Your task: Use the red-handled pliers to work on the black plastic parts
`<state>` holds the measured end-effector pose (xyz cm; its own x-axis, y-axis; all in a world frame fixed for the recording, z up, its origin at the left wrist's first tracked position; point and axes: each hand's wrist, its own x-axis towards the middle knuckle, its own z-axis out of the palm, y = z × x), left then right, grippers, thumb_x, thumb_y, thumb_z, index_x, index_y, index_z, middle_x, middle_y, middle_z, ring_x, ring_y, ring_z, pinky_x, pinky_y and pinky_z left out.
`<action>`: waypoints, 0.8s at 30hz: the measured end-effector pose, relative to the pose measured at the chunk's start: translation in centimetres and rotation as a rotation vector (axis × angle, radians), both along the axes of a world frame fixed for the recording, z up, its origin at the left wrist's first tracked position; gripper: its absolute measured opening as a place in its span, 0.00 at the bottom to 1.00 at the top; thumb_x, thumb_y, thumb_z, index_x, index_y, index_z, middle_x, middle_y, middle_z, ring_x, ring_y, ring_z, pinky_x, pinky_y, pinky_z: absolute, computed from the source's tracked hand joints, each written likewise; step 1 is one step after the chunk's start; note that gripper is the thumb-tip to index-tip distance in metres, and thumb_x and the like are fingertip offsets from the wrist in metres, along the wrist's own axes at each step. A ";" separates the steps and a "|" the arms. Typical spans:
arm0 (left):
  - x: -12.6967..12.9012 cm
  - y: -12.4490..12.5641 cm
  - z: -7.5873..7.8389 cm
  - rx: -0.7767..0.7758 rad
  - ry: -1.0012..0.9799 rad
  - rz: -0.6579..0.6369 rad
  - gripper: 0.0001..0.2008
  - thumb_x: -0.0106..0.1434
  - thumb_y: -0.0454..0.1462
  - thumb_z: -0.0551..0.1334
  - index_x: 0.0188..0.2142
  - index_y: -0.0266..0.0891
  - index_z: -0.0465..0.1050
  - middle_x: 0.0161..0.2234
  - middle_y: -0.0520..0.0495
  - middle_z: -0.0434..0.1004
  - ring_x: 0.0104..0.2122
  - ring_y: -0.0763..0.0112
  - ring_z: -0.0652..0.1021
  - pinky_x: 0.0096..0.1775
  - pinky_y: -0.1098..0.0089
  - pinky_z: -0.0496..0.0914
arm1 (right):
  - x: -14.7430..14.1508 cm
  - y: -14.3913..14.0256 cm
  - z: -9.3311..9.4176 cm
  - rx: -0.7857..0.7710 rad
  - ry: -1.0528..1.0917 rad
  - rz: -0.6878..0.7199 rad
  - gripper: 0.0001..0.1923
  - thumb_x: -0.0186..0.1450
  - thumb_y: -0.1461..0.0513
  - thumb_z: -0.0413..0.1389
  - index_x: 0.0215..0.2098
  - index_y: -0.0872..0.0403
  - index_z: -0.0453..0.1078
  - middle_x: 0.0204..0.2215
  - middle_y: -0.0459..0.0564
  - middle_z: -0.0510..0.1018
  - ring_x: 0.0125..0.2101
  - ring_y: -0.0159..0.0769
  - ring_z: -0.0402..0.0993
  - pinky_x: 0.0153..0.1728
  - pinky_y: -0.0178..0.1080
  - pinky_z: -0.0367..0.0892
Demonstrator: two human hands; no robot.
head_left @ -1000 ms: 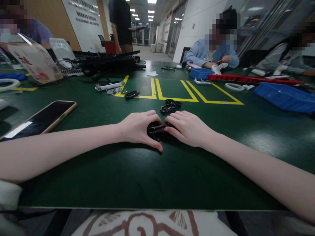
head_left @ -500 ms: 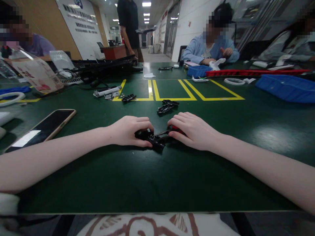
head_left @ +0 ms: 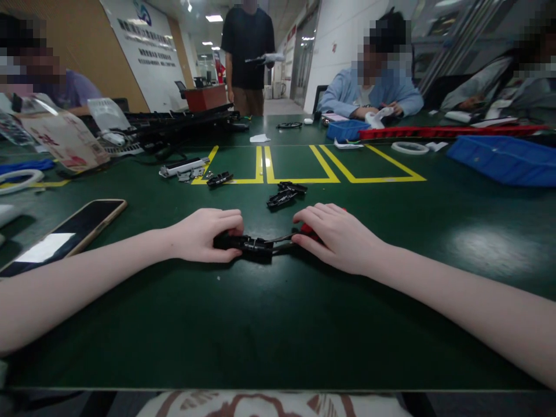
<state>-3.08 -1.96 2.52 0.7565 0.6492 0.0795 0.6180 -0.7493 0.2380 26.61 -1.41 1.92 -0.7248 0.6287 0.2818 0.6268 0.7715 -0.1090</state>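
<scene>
My left hand (head_left: 206,234) is closed round one end of a black plastic part (head_left: 256,248), which lies low over the table with its free end pointing right. In my right hand (head_left: 336,237) are red-handled pliers (head_left: 283,238). Their two slim metal jaws stand apart and reach the right end of the black part; exactly where they touch it is too small to tell. Most of the handle is hidden by my fingers. Just beyond my hands lie more black plastic parts (head_left: 284,195), and another black piece (head_left: 220,178) sits farther left.
A phone (head_left: 65,237) lies by my left forearm. White and metal pieces (head_left: 185,168) rest near yellow tape outlines (head_left: 299,180). A blue bin (head_left: 504,162) stands at the right, a paper bag (head_left: 65,136) at the left. Several people are around the table.
My left hand has shifted left with the black part, which is now turned nearly level instead of slanting down to the right. The pliers' jaws now show apart at its end.
</scene>
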 end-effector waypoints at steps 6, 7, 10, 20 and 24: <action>-0.2 0.2 -0.1 -0.039 -0.036 -0.022 0.11 0.61 0.44 0.61 0.33 0.40 0.63 0.34 0.51 0.69 0.32 0.71 0.70 0.34 0.71 0.63 | 0.5 0.7 0.3 -0.037 0.004 -0.071 0.18 0.72 0.51 0.48 0.44 0.57 0.71 0.38 0.56 0.77 0.39 0.44 0.71 0.41 0.45 0.63; -0.2 0.2 -0.1 -0.045 -0.047 -0.021 0.11 0.61 0.44 0.61 0.33 0.40 0.63 0.34 0.51 0.69 0.32 0.71 0.70 0.34 0.71 0.63 | 0.6 0.8 0.5 -0.040 0.004 -0.076 0.19 0.72 0.51 0.47 0.44 0.57 0.71 0.39 0.56 0.77 0.39 0.45 0.71 0.41 0.46 0.63; -0.3 0.1 -0.1 -0.048 -0.054 -0.019 0.12 0.60 0.45 0.62 0.32 0.40 0.64 0.34 0.51 0.69 0.32 0.71 0.70 0.34 0.72 0.63 | 1.6 0.9 1.2 -0.070 -0.026 -0.045 0.22 0.71 0.49 0.49 0.48 0.57 0.71 0.44 0.58 0.76 0.42 0.46 0.71 0.41 0.46 0.65; 0.0 0.1 -0.3 -0.053 0.005 0.042 0.27 0.59 0.52 0.64 0.53 0.40 0.66 0.37 0.51 0.71 0.33 0.69 0.73 0.35 0.71 0.62 | 5.1 2.4 1.8 -0.219 -0.137 -0.018 0.36 0.63 0.40 0.56 0.58 0.57 0.69 0.51 0.59 0.73 0.49 0.49 0.71 0.49 0.50 0.69; 0.2 0.2 -0.5 -0.074 -0.020 0.026 0.22 0.64 0.50 0.61 0.52 0.41 0.70 0.39 0.49 0.72 0.36 0.68 0.74 0.37 0.69 0.63 | 4.3 1.8 1.4 -0.044 -0.247 -0.030 0.30 0.67 0.47 0.53 0.57 0.61 0.68 0.49 0.63 0.73 0.46 0.52 0.72 0.47 0.53 0.70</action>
